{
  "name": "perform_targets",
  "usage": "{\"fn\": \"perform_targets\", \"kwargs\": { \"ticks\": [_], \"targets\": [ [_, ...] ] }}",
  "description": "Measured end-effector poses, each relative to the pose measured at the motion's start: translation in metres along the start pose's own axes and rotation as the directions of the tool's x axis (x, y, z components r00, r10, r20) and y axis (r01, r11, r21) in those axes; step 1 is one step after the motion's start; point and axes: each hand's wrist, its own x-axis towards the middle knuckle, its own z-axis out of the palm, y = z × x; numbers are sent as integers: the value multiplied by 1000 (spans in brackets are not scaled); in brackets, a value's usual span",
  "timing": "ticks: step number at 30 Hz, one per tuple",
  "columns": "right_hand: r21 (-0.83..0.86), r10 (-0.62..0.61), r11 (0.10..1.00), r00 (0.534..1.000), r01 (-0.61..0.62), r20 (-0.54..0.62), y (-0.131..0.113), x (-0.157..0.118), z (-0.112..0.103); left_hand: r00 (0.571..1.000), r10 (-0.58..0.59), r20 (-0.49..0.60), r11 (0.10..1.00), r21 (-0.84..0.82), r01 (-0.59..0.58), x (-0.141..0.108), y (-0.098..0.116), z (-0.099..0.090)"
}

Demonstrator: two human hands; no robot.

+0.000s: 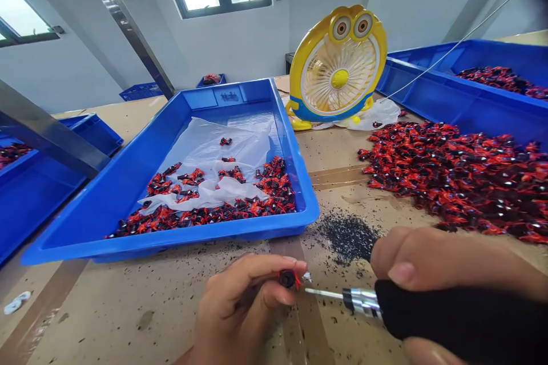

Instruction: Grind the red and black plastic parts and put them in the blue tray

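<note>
Between the thumb and forefinger of my left hand (pixel 244 293) is a small black part with red wires (pixel 287 278), its round dark end facing me. My right hand (pixel 422 259) is wrapped round the black body of an electric screwdriver (pixel 428 313), which lies across the lower right. Its thin metal bit points left, and the tip ends a little short of the part. Black crumbs (pixel 349 234) lie in a patch on the table beyond the screwdriver.
A blue tray (pixel 306 182) with plastic sheet and several similar parts stands ahead. To the right is a large heap of black and red parts (pixel 462 177), with blue trays (pixel 428 91) behind it. A yellow fan (pixel 340 78) stands at the back; a metal post (pixel 47 131) rises left.
</note>
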Motion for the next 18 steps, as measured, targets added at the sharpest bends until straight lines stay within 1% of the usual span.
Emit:
{"fn": "perform_targets", "kwargs": {
  "ticks": [2,4,6,8,10,12,14,18],
  "targets": [
    [-67,9,998,1000,-9,-3,-5,2,3,1000,-10,26,999,-48,11,-2,-4,1],
    [-97,35,995,999,-35,-1,-10,6,3,999,2,40,998,-67,0,-2,-7,2],
    [-68,23,998,998,-19,55,-13,10,-1,998,42,40,998,-41,-40,0,-8,4],
    [-31,-12,999,989,16,145,-13,15,-7,994,95,46,995,20,-96,3,-5,5],
    [-21,-27,999,978,32,206,-11,18,-10,989,140,54,985,89,-145,7,-1,6],
    [-31,-45,998,979,52,201,-9,18,-9,983,177,59,972,148,-184,10,3,6],
    [-37,-76,996,985,82,155,-6,16,-4,974,217,59,955,192,-224,12,5,5],
    [-41,-99,994,990,104,104,-3,11,5,957,287,49,929,228,-291,12,4,4]
  ]
}}
